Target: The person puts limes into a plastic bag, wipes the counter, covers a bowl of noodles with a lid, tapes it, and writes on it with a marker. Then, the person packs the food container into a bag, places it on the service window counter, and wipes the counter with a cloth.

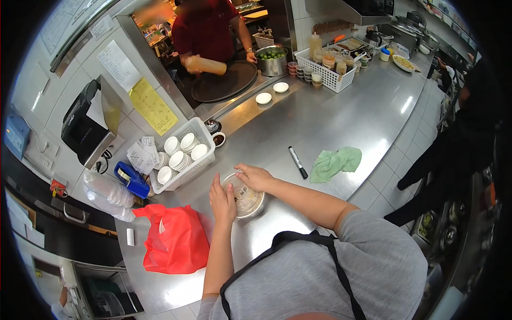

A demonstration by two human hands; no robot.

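Note:
Both of my hands are around a round, clear-lidded container [248, 201] on the steel counter, with dark writing on its lid. My left hand [222, 200] presses along its left rim, fingers pointing away from me. Over the far right rim lies my right hand [255, 177], its fingers bent onto the lid edge. The contents look pale through the lid. To the left stands a red bag [176, 240]. A black-and-white marker [297, 162] and a crumpled green cloth [336, 164] lie to the right.
A white basket [209, 140] of stacked lids stands at the back left, beside clear cups [106, 194]. Sauce bottles fill another basket [341, 82]. A person beyond the pass-through holds a bottle [208, 65] over a round tray [224, 85]. Another person stands at the right.

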